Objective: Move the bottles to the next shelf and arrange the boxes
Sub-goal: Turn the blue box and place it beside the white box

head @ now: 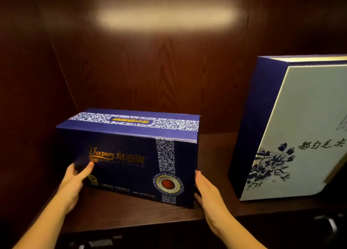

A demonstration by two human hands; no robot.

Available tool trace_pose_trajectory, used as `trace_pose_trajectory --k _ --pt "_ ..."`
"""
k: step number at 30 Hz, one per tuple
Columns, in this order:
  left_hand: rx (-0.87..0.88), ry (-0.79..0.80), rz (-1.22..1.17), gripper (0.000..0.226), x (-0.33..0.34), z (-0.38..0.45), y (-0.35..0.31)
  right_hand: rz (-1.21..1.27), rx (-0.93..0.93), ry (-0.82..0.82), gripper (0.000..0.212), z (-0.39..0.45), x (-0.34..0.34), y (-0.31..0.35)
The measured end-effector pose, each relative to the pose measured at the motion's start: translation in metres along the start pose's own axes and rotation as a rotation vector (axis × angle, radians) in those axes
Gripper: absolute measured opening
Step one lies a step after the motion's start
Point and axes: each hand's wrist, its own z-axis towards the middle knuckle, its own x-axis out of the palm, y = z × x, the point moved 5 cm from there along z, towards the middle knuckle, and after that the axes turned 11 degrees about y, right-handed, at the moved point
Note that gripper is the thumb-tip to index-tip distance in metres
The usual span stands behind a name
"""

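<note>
A dark blue cardboard box (129, 155) with gold lettering and blue-white floral bands sits on the dark wooden shelf (212, 147), left of centre. My left hand (75, 179) grips its lower left front corner, thumb on the front face. My right hand (208, 194) presses flat against its right side near the bottom. A larger white and blue box (300, 132) with a blue flower drawing stands upright and leaning at the right, apart from the dark box. No bottles are in view.
The shelf's wooden back panel (169, 70) and left side wall (33, 98) enclose the space. Bare shelf lies between the two boxes. Below the front edge, metal handles (326, 223) show dimly.
</note>
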Motion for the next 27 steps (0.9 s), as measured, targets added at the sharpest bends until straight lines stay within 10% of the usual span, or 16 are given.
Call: trace_pose_trajectory --k 3,10,27 --pt "0.002 -0.012 0.031 0.04 -0.004 -0.02 0.003 -0.07 -0.025 0.042 0.099 -0.013 -0.003 0.006" --pt "0.022 -0.147 0.11 0.076 -0.003 -0.081 0.007 -0.538 -0.103 -0.224 0.057 -0.047 -0.012 0.018" --pt "0.07 -0.178 0.19 0.076 0.062 -0.118 0.012 -0.477 -0.056 -0.601 0.026 -0.093 -0.066 0.035"
